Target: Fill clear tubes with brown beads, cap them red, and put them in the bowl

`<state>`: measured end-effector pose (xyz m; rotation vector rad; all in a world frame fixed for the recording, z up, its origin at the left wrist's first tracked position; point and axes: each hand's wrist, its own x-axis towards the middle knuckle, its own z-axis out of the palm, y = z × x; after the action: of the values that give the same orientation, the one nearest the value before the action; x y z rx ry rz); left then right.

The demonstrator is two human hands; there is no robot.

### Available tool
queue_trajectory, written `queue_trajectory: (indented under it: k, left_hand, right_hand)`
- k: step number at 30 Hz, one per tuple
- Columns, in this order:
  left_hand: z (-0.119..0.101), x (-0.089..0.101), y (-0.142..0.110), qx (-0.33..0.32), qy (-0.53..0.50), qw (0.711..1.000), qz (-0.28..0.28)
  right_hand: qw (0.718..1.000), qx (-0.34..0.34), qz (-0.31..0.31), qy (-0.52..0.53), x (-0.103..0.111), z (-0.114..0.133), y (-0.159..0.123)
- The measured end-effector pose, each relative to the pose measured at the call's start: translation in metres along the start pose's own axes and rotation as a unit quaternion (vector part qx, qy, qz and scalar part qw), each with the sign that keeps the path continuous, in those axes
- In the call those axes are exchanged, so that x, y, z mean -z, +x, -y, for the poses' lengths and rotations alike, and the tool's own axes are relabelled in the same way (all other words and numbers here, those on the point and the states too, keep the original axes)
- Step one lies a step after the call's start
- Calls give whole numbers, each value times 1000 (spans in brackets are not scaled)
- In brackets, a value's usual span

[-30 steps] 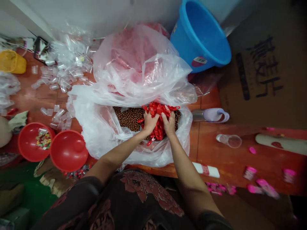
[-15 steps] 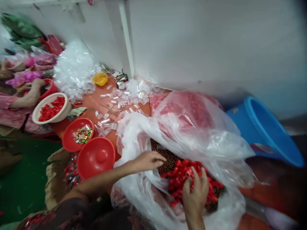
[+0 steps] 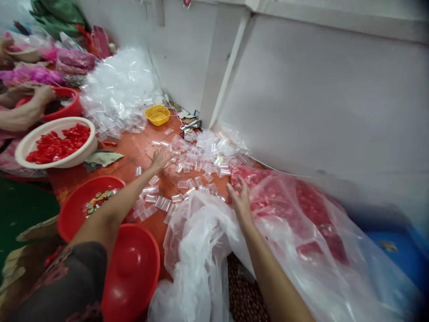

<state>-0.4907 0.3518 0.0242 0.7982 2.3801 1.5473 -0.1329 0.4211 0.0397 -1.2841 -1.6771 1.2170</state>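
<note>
My left hand (image 3: 161, 158) reaches across the orange tabletop (image 3: 130, 150), fingers stretched out at the edge of the scattered small clear plastic sleeves (image 3: 208, 154). Holding nothing that I can see, my right hand (image 3: 240, 197) hovers with fingers apart between those sleeves and a bag of red pieces (image 3: 284, 192). Under my right forearm gapes a large clear plastic bag (image 3: 197, 241) with small brown beads or beans (image 3: 246, 290) inside. Below my left arm sit two red bowls (image 3: 134, 277), one holding small colourful pieces (image 3: 98, 201).
At left, a cream basin (image 3: 90, 147) holds red wrapped pieces; beside it a co-worker's hands (image 3: 33, 105) are over another red bowl (image 3: 72, 107). A heap of clear sleeves (image 3: 120, 85), a yellow basket (image 3: 157, 115) and a wire stand (image 3: 192, 127) line the wall. A blue tub (image 3: 395, 255) stands right.
Both hands have left the red pieces and brown beads in the clear bag and moved forward to the scattered sleeves. The view has turned left.
</note>
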Motion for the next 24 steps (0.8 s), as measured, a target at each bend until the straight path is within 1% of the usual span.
queue_trajectory:
  k: [2,4,6,8,10,12,14,16,17,19,22,24]
  left_hand:
    - [16,-9,38,36,9,999,22]
    - [30,-21,66,71,50,996,38]
    - [40,-39,80,92,73,992,49]
    - [43,-65,81,92,99,989,68]
    - [41,-96,69,72,122,986,93]
    - [36,-128,47,46,140,983,114]
    - [30,-158,20,16,145,982,118]
    - [23,-181,-8,-9,152,981,121]
    - [20,-190,-20,-12,149,981,127]
    - [13,-205,-39,5,113,984,140]
    - [4,-220,-55,51,-27,987,149]
    - [-2,-224,-62,84,-131,975,157]
  right_hand:
    - [999,-34,-18,-27,-14,-23,50]
    - [997,-59,-22,-52,-25,-46,90]
    - [995,-69,-21,-69,-35,-65,119]
    - [994,-59,-22,-87,-47,-78,140]
    - [992,-40,-24,-114,-61,-87,151]
    - [990,-18,-20,-137,-76,-91,153]
    - [989,2,-12,-146,-91,-92,146]
    - [990,15,-9,-142,-103,-92,136]
    - [990,19,-12,-141,-109,-92,130]
    - [991,24,-25,-127,-119,-93,123]
    - [998,12,-46,-34,-125,-94,118]
    - [998,1,-54,38,-124,-93,117]
